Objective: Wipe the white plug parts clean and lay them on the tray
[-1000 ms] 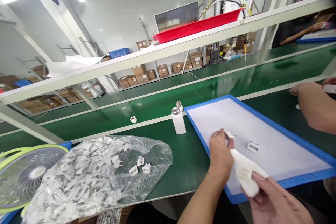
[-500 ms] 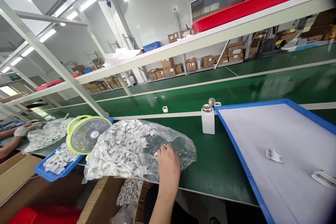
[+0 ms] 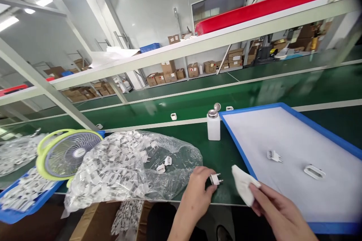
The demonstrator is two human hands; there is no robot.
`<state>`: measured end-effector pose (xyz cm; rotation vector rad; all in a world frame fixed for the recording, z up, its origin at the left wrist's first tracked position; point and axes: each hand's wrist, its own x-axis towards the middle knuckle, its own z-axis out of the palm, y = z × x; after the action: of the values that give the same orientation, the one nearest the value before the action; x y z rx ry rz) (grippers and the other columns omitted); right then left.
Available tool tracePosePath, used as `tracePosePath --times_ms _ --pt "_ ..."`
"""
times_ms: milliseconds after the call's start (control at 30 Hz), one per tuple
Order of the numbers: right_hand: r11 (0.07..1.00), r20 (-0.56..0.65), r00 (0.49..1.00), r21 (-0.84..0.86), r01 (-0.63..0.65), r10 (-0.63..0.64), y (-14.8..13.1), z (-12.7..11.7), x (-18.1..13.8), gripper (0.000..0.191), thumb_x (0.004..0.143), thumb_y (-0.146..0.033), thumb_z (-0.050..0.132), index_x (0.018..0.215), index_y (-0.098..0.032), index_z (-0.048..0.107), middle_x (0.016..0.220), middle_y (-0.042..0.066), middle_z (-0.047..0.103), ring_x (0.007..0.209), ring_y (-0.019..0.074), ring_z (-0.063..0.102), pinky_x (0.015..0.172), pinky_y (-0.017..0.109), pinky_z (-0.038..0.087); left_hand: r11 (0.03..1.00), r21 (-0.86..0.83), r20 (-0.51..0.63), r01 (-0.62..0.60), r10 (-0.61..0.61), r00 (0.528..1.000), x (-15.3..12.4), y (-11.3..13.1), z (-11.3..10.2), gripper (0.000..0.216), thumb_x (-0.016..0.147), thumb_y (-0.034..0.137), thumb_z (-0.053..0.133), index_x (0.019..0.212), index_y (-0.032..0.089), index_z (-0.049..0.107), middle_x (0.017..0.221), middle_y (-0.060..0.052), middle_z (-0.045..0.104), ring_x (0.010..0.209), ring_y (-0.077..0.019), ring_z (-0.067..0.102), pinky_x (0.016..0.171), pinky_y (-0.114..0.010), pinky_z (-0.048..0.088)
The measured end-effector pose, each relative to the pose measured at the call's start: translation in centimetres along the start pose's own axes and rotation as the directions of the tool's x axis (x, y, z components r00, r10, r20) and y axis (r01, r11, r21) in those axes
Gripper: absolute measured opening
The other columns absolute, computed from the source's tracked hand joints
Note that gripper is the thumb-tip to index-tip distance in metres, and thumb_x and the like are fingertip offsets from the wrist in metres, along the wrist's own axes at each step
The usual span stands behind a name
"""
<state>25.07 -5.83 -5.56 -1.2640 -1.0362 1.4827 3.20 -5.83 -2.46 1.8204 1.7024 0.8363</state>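
Between thumb and fingers, my left hand (image 3: 197, 192) pinches a white two-pin plug (image 3: 215, 179), its pins pointing right. My right hand (image 3: 275, 209) is closed on a folded white cloth (image 3: 243, 185), held a short way right of the plug. Left of my hands lies a clear plastic bag (image 3: 113, 167) full of white plug parts, with two loose white pieces (image 3: 164, 165) near its mouth. On the blue-rimmed white tray (image 3: 251, 128) at the right rest another two-pin plug (image 3: 274, 156) and a white oval ring-shaped part (image 3: 314, 172).
A white pump bottle (image 3: 213, 126) with its metal lid raised stands behind my hands. At the left are a green-rimmed fan (image 3: 70, 154) and a blue bin (image 3: 28, 207) of white parts. An open carton (image 3: 90, 222) sits below the table edge. A shelf beam (image 3: 169, 54) crosses above.
My left hand has come out of the bag to the right, now holding a plug. My right hand has entered view with the cloth. The view has swung right.
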Motion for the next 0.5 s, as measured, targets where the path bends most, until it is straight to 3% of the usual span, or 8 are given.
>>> tracePosePath --times_ms 100,167,233,367,500 --pt "0.956 -0.003 0.978 -0.211 0.203 -0.208 -1.4 2.4 0.4 0.032 0.093 -0.051 0.060 0.093 -0.022 0.074 0.078 0.001 0.062 0.072 0.0173 0.057 0.068 0.025 0.049 0.997 -0.074 0.010 0.032 -0.032 0.999 0.0 -0.6 2.0 0.042 0.077 0.003 0.064 0.112 0.023 0.071 0.111 -0.007 0.071 0.106 -0.0248 0.063 0.097 -0.039 0.048" --pt "0.839 0.023 0.921 -0.404 0.365 -0.390 -1.0 3.5 1.0 0.033 0.100 -0.042 0.051 0.111 -0.021 0.072 0.098 0.007 0.066 0.085 0.0209 0.063 0.077 0.030 0.053 0.993 -0.087 -0.012 0.086 -0.088 0.996 0.3 -1.2 2.6 0.044 0.075 0.003 0.064 0.114 0.023 0.071 0.107 -0.007 0.072 0.098 -0.0246 0.064 0.089 -0.038 0.050" --pt "0.698 0.127 0.863 -0.536 0.475 -0.489 0.1 4.4 1.7 0.035 0.102 -0.031 0.042 0.121 -0.020 0.070 0.110 0.012 0.065 0.096 0.0238 0.065 0.083 0.035 0.055 0.993 -0.082 -0.023 0.085 -0.087 0.996 0.6 -1.5 2.7 0.043 0.074 0.002 0.062 0.110 0.022 0.073 0.102 -0.006 0.072 0.092 -0.0239 0.063 0.082 -0.036 0.051" --pt "0.587 0.329 0.793 -0.539 0.604 -0.513 2.3 5.2 2.5 0.039 0.099 -0.016 0.043 0.128 -0.024 0.068 0.123 0.013 0.067 0.110 0.0251 0.063 0.093 0.039 0.057 0.996 -0.076 -0.068 0.048 -0.053 0.996 0.9 -1.3 2.9 0.042 0.071 -0.002 0.053 0.098 0.022 0.074 0.095 -0.005 0.071 0.090 -0.0229 0.061 0.080 -0.035 0.050" --pt "0.410 0.487 0.676 -0.547 0.730 -0.553 3.5 4.4 2.5 0.049 0.098 -0.008 0.040 0.142 -0.022 0.056 0.137 0.013 0.064 0.109 0.0239 0.062 0.092 0.039 0.059 0.998 -0.060 -0.081 0.027 -0.032 0.996 0.6 -1.4 3.5 0.048 0.071 -0.005 0.045 0.099 0.021 0.075 0.092 -0.006 0.071 0.090 -0.0237 0.061 0.080 -0.037 0.051"
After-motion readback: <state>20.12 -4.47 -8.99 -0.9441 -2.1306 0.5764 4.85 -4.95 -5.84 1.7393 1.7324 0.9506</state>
